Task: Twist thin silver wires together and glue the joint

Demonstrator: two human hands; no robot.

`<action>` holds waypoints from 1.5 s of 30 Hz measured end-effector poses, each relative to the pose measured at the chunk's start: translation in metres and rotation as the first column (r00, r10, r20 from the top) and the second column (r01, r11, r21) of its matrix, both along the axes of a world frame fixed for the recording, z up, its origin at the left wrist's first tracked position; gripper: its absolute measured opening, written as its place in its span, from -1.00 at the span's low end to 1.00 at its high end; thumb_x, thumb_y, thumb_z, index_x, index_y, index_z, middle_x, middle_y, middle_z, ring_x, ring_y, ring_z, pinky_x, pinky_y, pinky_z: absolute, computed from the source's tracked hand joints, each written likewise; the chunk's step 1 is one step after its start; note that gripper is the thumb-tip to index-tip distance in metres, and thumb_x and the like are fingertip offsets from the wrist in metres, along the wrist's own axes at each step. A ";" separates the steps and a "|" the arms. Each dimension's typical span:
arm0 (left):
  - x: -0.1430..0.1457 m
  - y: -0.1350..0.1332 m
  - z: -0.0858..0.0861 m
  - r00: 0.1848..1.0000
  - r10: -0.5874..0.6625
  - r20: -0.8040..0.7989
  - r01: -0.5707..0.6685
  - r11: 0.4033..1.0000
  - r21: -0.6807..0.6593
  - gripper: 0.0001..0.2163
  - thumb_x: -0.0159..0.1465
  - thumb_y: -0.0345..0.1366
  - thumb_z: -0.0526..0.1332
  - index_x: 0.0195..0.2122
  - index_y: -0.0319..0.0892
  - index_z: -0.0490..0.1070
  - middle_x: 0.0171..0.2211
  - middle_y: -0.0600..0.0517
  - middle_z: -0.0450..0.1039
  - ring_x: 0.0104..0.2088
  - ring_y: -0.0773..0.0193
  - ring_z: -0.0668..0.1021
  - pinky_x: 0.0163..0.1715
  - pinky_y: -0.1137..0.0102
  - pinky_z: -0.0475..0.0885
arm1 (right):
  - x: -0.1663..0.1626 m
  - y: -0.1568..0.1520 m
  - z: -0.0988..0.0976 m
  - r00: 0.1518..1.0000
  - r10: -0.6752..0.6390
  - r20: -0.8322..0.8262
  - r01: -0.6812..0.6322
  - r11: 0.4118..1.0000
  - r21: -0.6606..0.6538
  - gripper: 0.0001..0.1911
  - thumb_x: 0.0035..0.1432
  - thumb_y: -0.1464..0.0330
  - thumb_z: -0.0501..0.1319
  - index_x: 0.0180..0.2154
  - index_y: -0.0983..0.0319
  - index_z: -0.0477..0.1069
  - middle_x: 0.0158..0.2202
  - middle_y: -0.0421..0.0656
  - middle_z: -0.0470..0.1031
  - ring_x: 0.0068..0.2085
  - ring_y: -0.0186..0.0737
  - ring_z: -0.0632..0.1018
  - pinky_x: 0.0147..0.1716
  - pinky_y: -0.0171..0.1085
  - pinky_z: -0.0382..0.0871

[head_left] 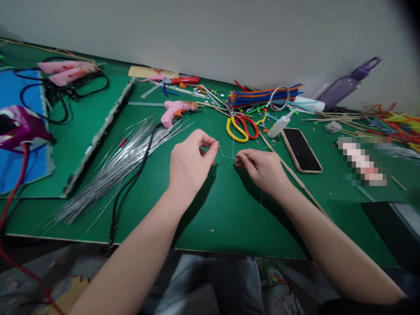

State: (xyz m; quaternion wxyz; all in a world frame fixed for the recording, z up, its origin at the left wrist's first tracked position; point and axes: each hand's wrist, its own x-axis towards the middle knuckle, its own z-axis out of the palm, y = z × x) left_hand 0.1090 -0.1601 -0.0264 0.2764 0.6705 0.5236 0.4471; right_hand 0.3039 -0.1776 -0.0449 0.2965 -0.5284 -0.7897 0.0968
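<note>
- Two hands at work over the green tabletop (223,238), and between them runs a thin strand (225,156), short of the scissors (233,116).
- Left hand (192,164): thumb and index tips meet, apparently clamped on one end of it.
- Right hand (262,170): fingertips bunched together, seemingly pinching the other side; exactly what sits inside that pinch, I cannot tell.
- Here's the danger: so fine a strand could slip from either pinch if the grip slackens, or kink and snap if the hands pull hard.
- Watch that pale line rising toward the scissors' handles; should it be caught there, a tug could drag everything crooked.
- Out right, the wooden stick (301,184) lies close by the wrist; a careless swing might knock it.
- Over left, the black cord (113,214) could snag the forearm and pull the pink glue gun (172,113) along.
</note>
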 end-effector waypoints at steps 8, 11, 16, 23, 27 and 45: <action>0.000 0.000 -0.001 1.000 0.009 -0.011 -0.009 1.000 0.008 -0.91 0.24 -0.28 0.18 -0.39 -0.13 0.33 -0.39 0.14 0.57 -0.60 0.38 0.55 -0.45 0.42 0.38 | 0.000 0.000 0.000 1.000 0.004 0.005 -0.004 1.000 0.009 -0.78 0.28 0.38 0.05 -0.28 0.24 0.46 -0.34 -0.14 0.62 -0.37 -0.25 0.62 -0.30 -0.30 0.47; 0.000 0.000 -0.001 1.000 0.009 -0.011 -0.009 1.000 0.009 -0.92 0.24 -0.29 0.17 -0.39 -0.14 0.33 -0.39 0.14 0.57 -0.60 0.39 0.54 -0.45 0.42 0.37 | 0.000 0.000 0.000 1.000 0.008 0.007 -0.008 1.000 0.015 -0.78 0.27 0.39 0.05 -0.29 0.24 0.46 -0.34 -0.13 0.62 -0.37 -0.25 0.62 -0.30 -0.31 0.48; 0.000 0.001 -0.002 1.000 0.009 -0.021 -0.009 1.000 0.009 -0.91 0.25 -0.27 0.16 -0.38 -0.14 0.33 -0.38 0.12 0.57 -0.60 0.39 0.54 -0.46 0.43 0.37 | -0.002 -0.001 0.000 1.000 0.016 0.022 -0.017 0.999 0.033 -0.78 0.27 0.40 0.05 -0.28 0.25 0.47 -0.35 -0.14 0.61 -0.36 -0.26 0.62 -0.28 -0.32 0.47; -0.001 0.001 0.000 0.999 0.004 -0.034 -0.004 1.000 -0.001 -0.91 0.24 -0.27 0.17 -0.38 -0.14 0.34 -0.38 0.11 0.57 -0.59 0.38 0.54 -0.45 0.43 0.38 | -0.001 0.000 0.000 0.999 0.015 0.028 -0.016 1.000 0.025 -0.79 0.27 0.40 0.06 -0.28 0.26 0.47 -0.34 -0.13 0.62 -0.36 -0.26 0.62 -0.28 -0.32 0.47; -0.001 0.001 -0.001 1.000 0.007 -0.024 -0.007 1.000 -0.006 -0.91 0.23 -0.26 0.18 -0.38 -0.14 0.34 -0.38 0.12 0.57 -0.59 0.37 0.54 -0.45 0.42 0.38 | -0.001 0.000 0.000 0.999 0.010 0.030 -0.010 1.000 0.011 -0.78 0.27 0.39 0.05 -0.29 0.24 0.47 -0.33 -0.12 0.62 -0.36 -0.25 0.62 -0.28 -0.30 0.48; -0.001 0.002 0.000 1.000 0.005 -0.027 -0.005 1.000 -0.007 -0.94 0.22 -0.29 0.18 -0.38 -0.13 0.36 -0.38 0.13 0.57 -0.59 0.37 0.55 -0.44 0.41 0.39 | -0.003 -0.001 0.006 0.999 -0.046 0.029 0.048 0.996 -0.072 -0.78 0.27 0.34 0.08 -0.29 0.22 0.49 -0.48 -0.21 0.58 -0.43 -0.28 0.60 -0.34 -0.32 0.41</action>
